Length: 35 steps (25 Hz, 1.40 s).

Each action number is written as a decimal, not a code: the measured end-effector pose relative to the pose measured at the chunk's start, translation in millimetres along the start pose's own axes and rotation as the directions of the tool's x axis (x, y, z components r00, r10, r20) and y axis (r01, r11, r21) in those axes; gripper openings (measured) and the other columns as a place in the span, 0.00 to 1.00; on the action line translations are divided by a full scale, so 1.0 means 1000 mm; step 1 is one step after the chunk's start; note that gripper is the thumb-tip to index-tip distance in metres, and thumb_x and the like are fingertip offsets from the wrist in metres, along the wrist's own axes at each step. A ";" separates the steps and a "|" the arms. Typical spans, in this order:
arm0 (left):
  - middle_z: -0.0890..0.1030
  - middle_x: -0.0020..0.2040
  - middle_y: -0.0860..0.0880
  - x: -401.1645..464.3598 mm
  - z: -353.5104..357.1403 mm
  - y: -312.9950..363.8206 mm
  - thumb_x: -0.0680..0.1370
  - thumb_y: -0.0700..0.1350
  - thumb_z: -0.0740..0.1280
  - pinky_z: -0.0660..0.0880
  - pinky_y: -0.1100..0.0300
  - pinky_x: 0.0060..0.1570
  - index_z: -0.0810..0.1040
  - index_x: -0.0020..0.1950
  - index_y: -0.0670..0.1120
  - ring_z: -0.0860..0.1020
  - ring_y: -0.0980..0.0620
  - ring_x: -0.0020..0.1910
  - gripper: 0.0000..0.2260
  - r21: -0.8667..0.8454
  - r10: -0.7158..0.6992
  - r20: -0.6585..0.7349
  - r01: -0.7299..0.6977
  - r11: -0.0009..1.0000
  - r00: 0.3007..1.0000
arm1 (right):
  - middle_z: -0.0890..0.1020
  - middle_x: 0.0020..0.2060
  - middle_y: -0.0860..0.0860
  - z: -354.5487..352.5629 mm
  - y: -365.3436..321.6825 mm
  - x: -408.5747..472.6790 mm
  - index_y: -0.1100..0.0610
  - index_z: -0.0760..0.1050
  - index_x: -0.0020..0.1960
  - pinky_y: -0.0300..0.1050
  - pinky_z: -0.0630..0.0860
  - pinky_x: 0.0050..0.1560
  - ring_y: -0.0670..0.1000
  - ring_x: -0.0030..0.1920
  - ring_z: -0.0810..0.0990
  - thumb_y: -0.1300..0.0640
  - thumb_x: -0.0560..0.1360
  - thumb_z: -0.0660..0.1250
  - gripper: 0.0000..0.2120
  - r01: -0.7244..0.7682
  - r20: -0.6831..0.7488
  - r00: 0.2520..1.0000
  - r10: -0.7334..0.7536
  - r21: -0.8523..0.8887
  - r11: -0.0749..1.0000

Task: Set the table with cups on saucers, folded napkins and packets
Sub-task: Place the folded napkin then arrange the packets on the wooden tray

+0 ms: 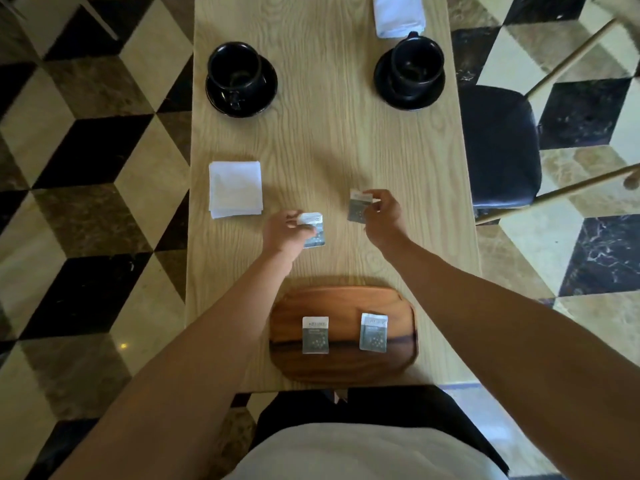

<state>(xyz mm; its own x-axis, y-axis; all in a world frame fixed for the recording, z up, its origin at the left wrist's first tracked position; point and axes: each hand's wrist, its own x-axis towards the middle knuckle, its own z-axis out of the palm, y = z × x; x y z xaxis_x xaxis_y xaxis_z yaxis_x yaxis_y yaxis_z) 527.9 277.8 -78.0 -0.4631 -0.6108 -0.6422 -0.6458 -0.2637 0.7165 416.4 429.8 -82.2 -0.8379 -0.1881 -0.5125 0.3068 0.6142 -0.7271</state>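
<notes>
Mid-frame, above the surface (329, 150): left hand (282, 233) pinches one packet (314, 230), right hand (382, 213) another (360, 206). Light, thin, probably crinkly (edge pinch suits). Two more lie on tray (287, 341), lower centre.

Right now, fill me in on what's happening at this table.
A person is laying out packets. The left hand holds one packet, the right hand another, both over the table. Two more packets wait on the wooden tray. Two black cups sit on saucers; two folded napkins are placed.
</notes>
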 end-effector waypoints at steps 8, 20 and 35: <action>0.85 0.51 0.42 -0.071 -0.039 -0.072 0.75 0.40 0.76 0.81 0.57 0.32 0.81 0.52 0.44 0.86 0.45 0.47 0.08 -0.062 -0.123 0.143 0.133 0.989 0.982 | 0.84 0.49 0.53 -0.015 0.085 -0.104 0.56 0.79 0.66 0.43 0.77 0.37 0.50 0.39 0.81 0.65 0.79 0.63 0.17 -0.089 0.040 0.995 0.086 0.074 0.993; 0.82 0.50 0.43 -0.125 -0.039 -0.126 0.79 0.42 0.71 0.85 0.50 0.38 0.80 0.48 0.41 0.85 0.44 0.47 0.05 -0.027 -0.139 0.129 0.144 0.989 0.982 | 0.84 0.48 0.51 -0.021 0.135 -0.172 0.50 0.80 0.51 0.44 0.79 0.43 0.53 0.48 0.83 0.61 0.74 0.66 0.09 -0.216 -0.069 0.975 0.213 -0.029 0.976; 0.83 0.50 0.47 -0.140 -0.028 -0.139 0.78 0.52 0.71 0.73 0.60 0.43 0.80 0.57 0.43 0.80 0.52 0.46 0.15 0.505 0.211 -0.030 -0.167 0.847 0.977 | 0.79 0.35 0.48 -0.020 0.134 -0.184 0.53 0.74 0.42 0.40 0.73 0.32 0.47 0.34 0.77 0.48 0.75 0.65 0.09 -0.135 -0.149 0.985 0.082 -0.398 0.907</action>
<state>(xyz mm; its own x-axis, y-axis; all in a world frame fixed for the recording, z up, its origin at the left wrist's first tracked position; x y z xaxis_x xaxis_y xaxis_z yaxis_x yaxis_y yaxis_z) 699.0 379.1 -79.8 -0.5703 -0.6752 -0.4678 -0.7758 0.2556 0.5769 602.8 562.2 -76.2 -0.8678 -0.0211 -0.4965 0.2122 0.8877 -0.4085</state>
